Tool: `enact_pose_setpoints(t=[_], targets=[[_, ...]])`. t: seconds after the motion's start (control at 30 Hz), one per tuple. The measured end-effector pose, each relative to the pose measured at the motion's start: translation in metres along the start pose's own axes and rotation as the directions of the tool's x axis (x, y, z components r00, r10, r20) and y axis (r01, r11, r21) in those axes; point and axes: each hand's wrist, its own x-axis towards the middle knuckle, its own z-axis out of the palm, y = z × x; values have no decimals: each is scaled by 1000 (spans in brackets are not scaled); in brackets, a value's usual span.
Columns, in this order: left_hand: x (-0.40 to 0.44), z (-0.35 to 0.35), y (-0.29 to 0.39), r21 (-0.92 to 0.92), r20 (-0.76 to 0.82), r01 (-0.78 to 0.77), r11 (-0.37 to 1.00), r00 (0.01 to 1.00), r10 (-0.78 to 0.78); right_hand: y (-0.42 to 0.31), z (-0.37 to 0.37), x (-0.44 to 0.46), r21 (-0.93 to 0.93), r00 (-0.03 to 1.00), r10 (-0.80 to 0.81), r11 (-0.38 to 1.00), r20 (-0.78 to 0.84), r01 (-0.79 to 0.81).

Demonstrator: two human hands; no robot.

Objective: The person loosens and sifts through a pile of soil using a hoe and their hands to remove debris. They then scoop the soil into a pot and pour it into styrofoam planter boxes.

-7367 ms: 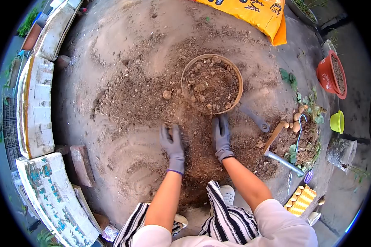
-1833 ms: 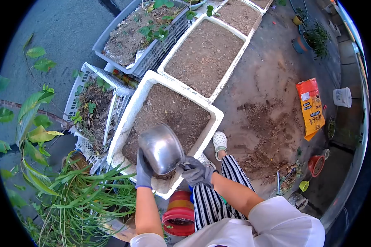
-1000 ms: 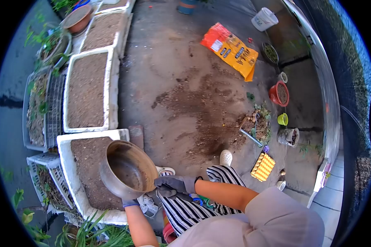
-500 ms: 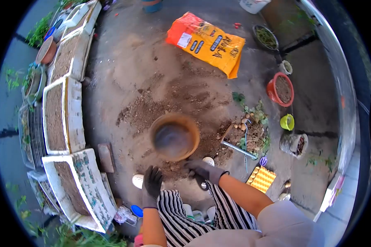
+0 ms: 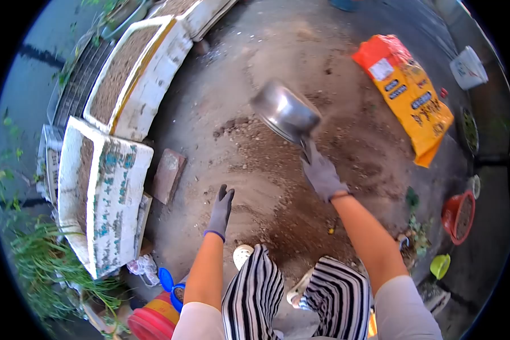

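Note:
My right hand [image 5: 322, 173], in a grey glove, is closed round the handle of a metal pot [image 5: 287, 110]. The pot is tilted on its side over the soil [image 5: 255, 148] scattered on the ground, its shiny outside toward me. Whether it touches the ground is unclear. My left hand [image 5: 221, 211], gloved too, hangs lower left of the pot over the ground, holding nothing, with its fingers stretched out and apart from the pot.
White foam boxes of soil [image 5: 116, 198] line the left side, with a brick [image 5: 169, 175] beside them. An orange bag [image 5: 411, 96] lies at the upper right. A red pot [image 5: 458, 217] and green pot [image 5: 440, 266] stand right. Lower left is a red bucket [image 5: 153, 322].
The pot has gone from over the foam box to the ground, then farther forward, now tilted over. My left hand let go of it. The view has turned and the sieve is no longer seen.

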Motion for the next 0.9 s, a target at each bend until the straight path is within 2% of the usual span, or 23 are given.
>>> enact_pose_setpoints(t=[0.03, 0.1, 0.13, 0.2, 0.23, 0.3, 0.33, 0.4, 0.43, 0.53, 0.57, 0.6, 0.67, 0.7, 0.77, 0.83, 0.9], targets=[[30, -9, -26, -15, -21, -4, 1000, 1000, 3, -18, 17, 32, -90, 999, -29, 995, 24, 31], [88, -29, -82, 261, -165, -242, 935, 943, 290, -50, 52, 90, -216, 993, -84, 971, 79, 100], [100, -36, -90, 248, -186, -244, 938, 938, 293, -61, 72, 113, -223, 991, -108, 967, 83, 124], [110, -50, -87, 469, -355, -132, 873, 878, 323, -81, 109, 150, -441, 983, -165, 878, 82, 184], [115, -57, -84, 449, -372, -136, 883, 870, 323, -88, 125, 160, -454, 979, -188, 867, 82, 204], [114, -68, -94, 616, -515, 22, 787, 767, 382, -93, 152, 169, -472, 967, -230, 844, 107, 253], [109, -67, -109, 590, -525, 32, 807, 775, 353, -94, 159, 168, -490, 970, -199, 837, 143, 244], [106, -70, -118, 597, -628, 149, 789, 698, 344, -93, 160, 158, -515, 970, -186, 822, 159, 242], [108, -70, -122, 592, -627, 140, 794, 699, 344, -90, 158, 151, -516, 974, -161, 827, 162, 223], [109, -53, -139, 652, -618, 151, 743, 674, 405, -44, 147, 121, -549, 944, -173, 778, 279, 305], [108, -44, -136, 650, -613, 143, 747, 679, 404, -31, 139, 106, -569, 942, -128, 768, 312, 293], [103, -31, -133, 703, -557, 78, 707, 679, 478, -21, 129, 87, -588, 935, -81, 758, 344, 282], [100, 0, -122, 816, -401, -65, 574, 651, 645, 3, 112, 48, -621, 932, -114, 716, 345, 318], [95, 18, -114, 817, -392, -77, 571, 651, 650, 15, 105, 35, -626, 936, -107, 717, 336, 306], [82, 58, -98, 794, -184, -301, 528, 709, 681, 32, 87, 9, -603, 897, -7, 738, 442, 303], [82, 96, -101, 716, -24, -489, 498, 696, 718, 48, 67, -24, -592, 883, -2, 741, 470, 317], [71, 129, -114, 634, -16, -573, 520, 662, 749, 56, 48, -56, -571, 854, 7, 747, 520, 341]])
